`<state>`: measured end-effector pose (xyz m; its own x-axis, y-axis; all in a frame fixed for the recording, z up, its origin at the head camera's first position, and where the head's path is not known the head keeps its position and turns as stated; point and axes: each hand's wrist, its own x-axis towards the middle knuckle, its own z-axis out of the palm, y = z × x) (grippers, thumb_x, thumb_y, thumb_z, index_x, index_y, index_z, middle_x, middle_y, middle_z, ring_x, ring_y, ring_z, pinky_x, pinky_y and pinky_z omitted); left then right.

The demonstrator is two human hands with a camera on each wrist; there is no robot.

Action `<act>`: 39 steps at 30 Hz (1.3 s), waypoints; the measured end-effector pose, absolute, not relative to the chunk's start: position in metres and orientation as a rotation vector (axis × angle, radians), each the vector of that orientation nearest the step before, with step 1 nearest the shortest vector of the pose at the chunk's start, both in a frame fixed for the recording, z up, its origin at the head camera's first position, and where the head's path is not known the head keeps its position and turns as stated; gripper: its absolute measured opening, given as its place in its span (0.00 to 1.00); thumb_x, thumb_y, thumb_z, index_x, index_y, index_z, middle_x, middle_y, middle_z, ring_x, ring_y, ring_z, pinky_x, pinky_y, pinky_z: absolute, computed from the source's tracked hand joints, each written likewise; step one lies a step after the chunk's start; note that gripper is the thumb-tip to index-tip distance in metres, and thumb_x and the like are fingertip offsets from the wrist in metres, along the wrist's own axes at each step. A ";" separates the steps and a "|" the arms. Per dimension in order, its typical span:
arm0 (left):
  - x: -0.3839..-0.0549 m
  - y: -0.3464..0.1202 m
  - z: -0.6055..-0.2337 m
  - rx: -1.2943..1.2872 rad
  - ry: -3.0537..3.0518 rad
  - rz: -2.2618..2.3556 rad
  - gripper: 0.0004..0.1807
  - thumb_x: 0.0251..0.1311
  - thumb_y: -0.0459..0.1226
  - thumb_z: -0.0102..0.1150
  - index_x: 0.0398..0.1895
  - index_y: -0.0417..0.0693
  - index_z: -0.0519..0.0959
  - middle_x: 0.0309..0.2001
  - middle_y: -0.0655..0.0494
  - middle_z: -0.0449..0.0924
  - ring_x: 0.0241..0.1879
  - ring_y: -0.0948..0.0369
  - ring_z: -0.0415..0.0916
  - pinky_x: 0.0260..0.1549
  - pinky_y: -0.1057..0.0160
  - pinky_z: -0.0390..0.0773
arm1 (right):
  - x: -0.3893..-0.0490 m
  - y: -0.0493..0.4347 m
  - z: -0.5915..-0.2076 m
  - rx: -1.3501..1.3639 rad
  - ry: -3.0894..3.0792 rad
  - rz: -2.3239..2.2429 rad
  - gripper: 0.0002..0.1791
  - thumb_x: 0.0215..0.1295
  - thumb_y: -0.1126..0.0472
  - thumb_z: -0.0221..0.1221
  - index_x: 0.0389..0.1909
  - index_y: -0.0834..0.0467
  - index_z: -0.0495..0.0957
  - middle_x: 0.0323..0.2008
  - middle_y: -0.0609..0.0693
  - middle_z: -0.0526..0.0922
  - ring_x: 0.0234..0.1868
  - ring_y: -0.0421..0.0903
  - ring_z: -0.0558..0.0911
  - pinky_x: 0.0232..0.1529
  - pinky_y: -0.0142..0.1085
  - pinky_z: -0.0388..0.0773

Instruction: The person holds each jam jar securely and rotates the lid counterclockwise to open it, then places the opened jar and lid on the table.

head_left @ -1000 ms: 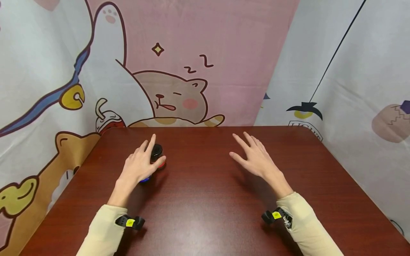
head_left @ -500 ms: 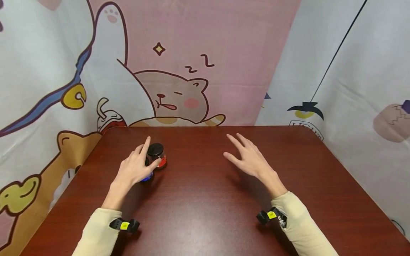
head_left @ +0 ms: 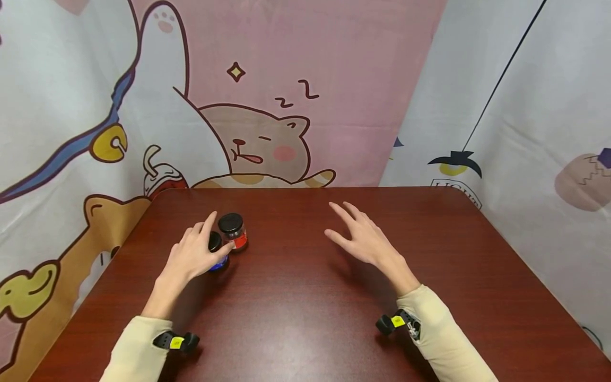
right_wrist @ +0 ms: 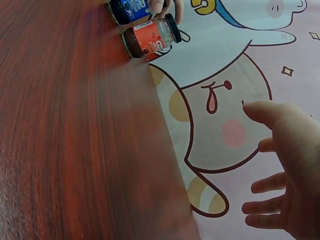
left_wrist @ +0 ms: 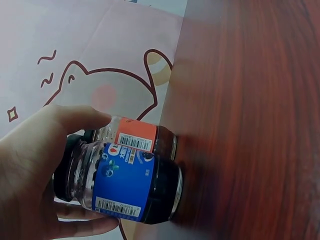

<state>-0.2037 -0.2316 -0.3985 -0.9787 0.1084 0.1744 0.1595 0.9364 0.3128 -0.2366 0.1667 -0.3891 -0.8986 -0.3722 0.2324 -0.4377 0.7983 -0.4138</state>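
Note:
Two glass jars with black lids stand close together on the left of the table. The blue-labelled jar (left_wrist: pixel 125 182) is partly covered by my left hand (head_left: pixel 192 253) in the head view. That hand is spread around the blue jar's upper part, thumb on one side and fingers on the other; whether they touch the glass I cannot tell. Just behind it is the red-labelled jar (head_left: pixel 234 232), near the thumb tip. My right hand (head_left: pixel 365 239) hovers over the table's middle right, fingers extended, holding nothing; the right wrist view shows both jars far from it.
The dark reddish-brown wooden table (head_left: pixel 305 297) reaches back to a cartoon-printed cloth (head_left: pixel 353 95), which also hangs at both sides. Each wrist wears a black strap with a small camera (head_left: pixel 191 342).
My left hand has shifted left and slightly nearer, uncovering more of both jars. The right hand has drifted left. Both jars remain in place.

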 end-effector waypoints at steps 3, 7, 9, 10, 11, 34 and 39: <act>-0.203 -0.233 -0.400 -0.204 -2.931 -0.503 0.48 0.60 0.60 0.61 0.75 0.43 0.56 0.61 0.31 0.70 0.57 0.38 0.70 0.43 0.33 0.76 | -0.237 0.164 -0.390 0.650 -2.851 0.709 0.41 0.70 0.32 0.52 0.79 0.42 0.56 0.76 0.60 0.57 0.69 0.67 0.66 0.60 0.66 0.67; -0.201 -0.235 -0.401 -0.208 -2.928 -0.539 0.47 0.58 0.58 0.64 0.71 0.40 0.60 0.59 0.32 0.72 0.54 0.39 0.72 0.42 0.34 0.77 | -0.236 0.160 -0.391 0.657 -2.859 0.702 0.41 0.70 0.31 0.52 0.79 0.41 0.55 0.75 0.60 0.58 0.69 0.65 0.68 0.58 0.65 0.69; -0.200 -0.236 -0.401 -0.211 -2.925 -0.572 0.46 0.58 0.58 0.65 0.70 0.41 0.61 0.59 0.32 0.72 0.53 0.39 0.72 0.42 0.34 0.77 | -0.236 0.158 -0.392 0.656 -2.860 0.702 0.41 0.70 0.31 0.52 0.79 0.41 0.55 0.75 0.60 0.59 0.69 0.64 0.68 0.58 0.64 0.69; -0.200 -0.237 -0.401 -0.216 -2.923 -0.590 0.46 0.57 0.57 0.66 0.70 0.41 0.61 0.59 0.32 0.72 0.53 0.40 0.72 0.42 0.34 0.77 | -0.235 0.158 -0.392 0.655 -2.860 0.704 0.41 0.69 0.31 0.52 0.79 0.41 0.55 0.75 0.60 0.59 0.69 0.64 0.69 0.58 0.64 0.70; -0.199 -0.238 -0.401 -0.217 -2.920 -0.609 0.45 0.57 0.57 0.67 0.70 0.41 0.61 0.59 0.32 0.73 0.53 0.40 0.72 0.42 0.35 0.77 | -0.235 0.157 -0.393 0.657 -2.859 0.706 0.41 0.69 0.31 0.52 0.79 0.41 0.55 0.74 0.61 0.60 0.68 0.64 0.69 0.58 0.64 0.70; -0.199 -0.257 -0.418 -0.402 -2.773 -0.975 0.41 0.47 0.44 0.80 0.60 0.43 0.66 0.50 0.39 0.79 0.48 0.44 0.79 0.50 0.42 0.76 | -0.235 0.138 -0.398 0.761 -2.882 0.714 0.40 0.70 0.34 0.54 0.79 0.39 0.54 0.70 0.56 0.65 0.58 0.60 0.79 0.55 0.57 0.75; -0.200 -0.260 -0.418 -0.418 -2.777 -1.004 0.40 0.47 0.46 0.81 0.58 0.42 0.68 0.47 0.42 0.81 0.41 0.52 0.81 0.44 0.49 0.78 | -0.235 0.132 -0.397 0.775 -2.880 0.714 0.40 0.70 0.35 0.55 0.79 0.40 0.55 0.70 0.55 0.66 0.57 0.59 0.80 0.54 0.56 0.76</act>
